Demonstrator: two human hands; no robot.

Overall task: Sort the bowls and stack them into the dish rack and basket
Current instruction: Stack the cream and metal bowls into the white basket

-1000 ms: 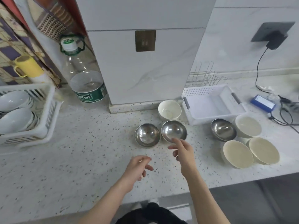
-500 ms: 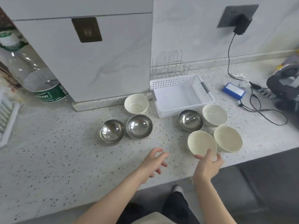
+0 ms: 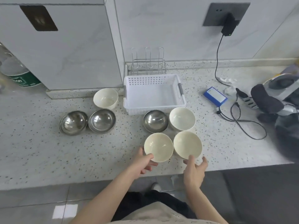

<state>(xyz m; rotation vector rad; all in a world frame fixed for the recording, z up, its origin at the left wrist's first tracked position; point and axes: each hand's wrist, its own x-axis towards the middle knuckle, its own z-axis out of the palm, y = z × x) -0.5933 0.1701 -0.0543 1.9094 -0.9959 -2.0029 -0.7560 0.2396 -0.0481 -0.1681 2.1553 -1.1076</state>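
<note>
Both hands advanced: left grip (image 3: pixel 142 160) now curls around near cream bowl (image 3: pixel 158 147); right grip (image 3: pixel 195 167), fingers spread, touches second bowl (image 3: pixel 187 144) beside it. Basket (image 3: pixel 153 92) waits beyond, for stacking alike bowls.

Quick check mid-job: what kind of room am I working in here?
Most likely a home kitchen: a speckled stone counter holding steel and cream bowls, a wire dish rack against the tiled wall, and a white plastic basket.
</note>
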